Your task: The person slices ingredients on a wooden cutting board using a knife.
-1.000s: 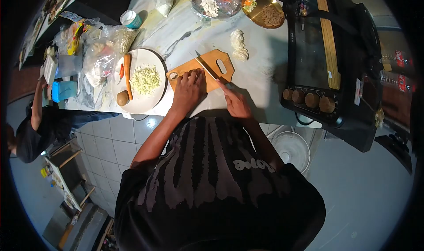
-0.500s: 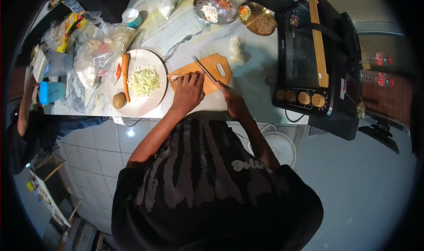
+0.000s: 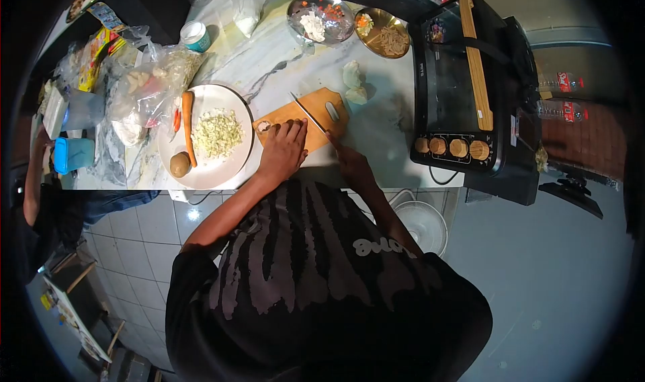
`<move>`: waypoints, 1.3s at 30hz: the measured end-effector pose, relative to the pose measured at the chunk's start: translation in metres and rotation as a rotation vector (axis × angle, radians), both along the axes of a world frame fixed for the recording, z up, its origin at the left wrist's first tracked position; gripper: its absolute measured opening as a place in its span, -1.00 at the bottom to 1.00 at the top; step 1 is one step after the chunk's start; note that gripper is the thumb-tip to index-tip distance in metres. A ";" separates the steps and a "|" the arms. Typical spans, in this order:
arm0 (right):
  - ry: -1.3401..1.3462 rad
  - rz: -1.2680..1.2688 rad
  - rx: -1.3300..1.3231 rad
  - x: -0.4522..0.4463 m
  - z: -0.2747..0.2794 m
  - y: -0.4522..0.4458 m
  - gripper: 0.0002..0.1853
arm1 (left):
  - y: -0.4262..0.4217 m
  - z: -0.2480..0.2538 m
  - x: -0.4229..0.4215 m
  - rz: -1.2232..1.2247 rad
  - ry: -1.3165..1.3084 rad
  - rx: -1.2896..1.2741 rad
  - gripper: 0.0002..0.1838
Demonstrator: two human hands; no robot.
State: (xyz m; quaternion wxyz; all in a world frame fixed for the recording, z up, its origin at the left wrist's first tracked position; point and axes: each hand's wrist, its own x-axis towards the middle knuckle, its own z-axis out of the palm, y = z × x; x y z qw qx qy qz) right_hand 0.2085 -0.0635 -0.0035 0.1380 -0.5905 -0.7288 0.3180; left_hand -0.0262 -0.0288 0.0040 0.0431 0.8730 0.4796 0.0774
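On the wooden cutting board (image 3: 316, 105), my left hand (image 3: 283, 150) presses down with bent fingers held together. What lies beneath them is hidden. A small pale piece with a reddish edge (image 3: 264, 126) sits just beyond those fingers, too small to name. My right hand (image 3: 354, 168) grips a knife (image 3: 307, 112), its blade slanting across the board beside my left fingertips. Left of the board is a large plate (image 3: 222, 169) carrying chopped pale-green vegetable (image 3: 217, 132), a carrot (image 3: 189, 130), red chillies (image 3: 177, 120) and a round brown potato-like item (image 3: 179, 164).
A black oven (image 3: 447, 90) with wooden knobs stands at right. Two metal plates (image 3: 321, 19) of chopped food lie at the back, near a crumpled whitish item (image 3: 354, 81). Plastic bags (image 3: 148, 90), a tub (image 3: 195, 36) and a blue container (image 3: 74, 155) occupy the left, beside another person's arm (image 3: 32, 180).
The camera view has shifted, so the counter appears slightly lower and further left. My hands and the knife keep nearly the same place over the board.
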 end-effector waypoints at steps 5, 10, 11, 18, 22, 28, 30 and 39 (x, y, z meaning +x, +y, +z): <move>0.160 -0.063 0.022 -0.002 -0.008 0.000 -0.39 | 0.004 0.004 -0.004 0.011 -0.100 -0.078 -0.01; 0.208 -0.102 -0.004 0.001 -0.010 0.001 -0.40 | 0.010 0.001 -0.004 0.047 -0.181 -0.135 0.02; 0.206 -0.108 -0.021 0.003 -0.012 0.001 -0.41 | 0.011 -0.002 -0.005 0.059 -0.196 -0.130 0.01; 0.229 -0.197 -0.135 -0.001 0.010 0.002 -0.47 | 0.020 -0.002 -0.006 0.045 -0.335 -0.006 -0.42; 0.256 -0.208 -0.186 -0.001 0.016 -0.001 -0.45 | 0.030 -0.004 -0.005 0.170 -0.535 -0.137 -0.68; 0.182 -0.079 -0.101 -0.004 0.017 0.001 -0.42 | 0.023 -0.017 -0.004 0.094 -0.459 0.025 -0.63; 0.153 -0.033 -0.042 -0.001 0.011 0.003 -0.46 | 0.024 -0.014 -0.002 0.126 -0.364 -0.023 -0.59; 0.142 -0.007 -0.021 0.002 0.010 0.009 -0.39 | 0.040 -0.013 -0.001 0.199 -0.546 -0.096 -0.79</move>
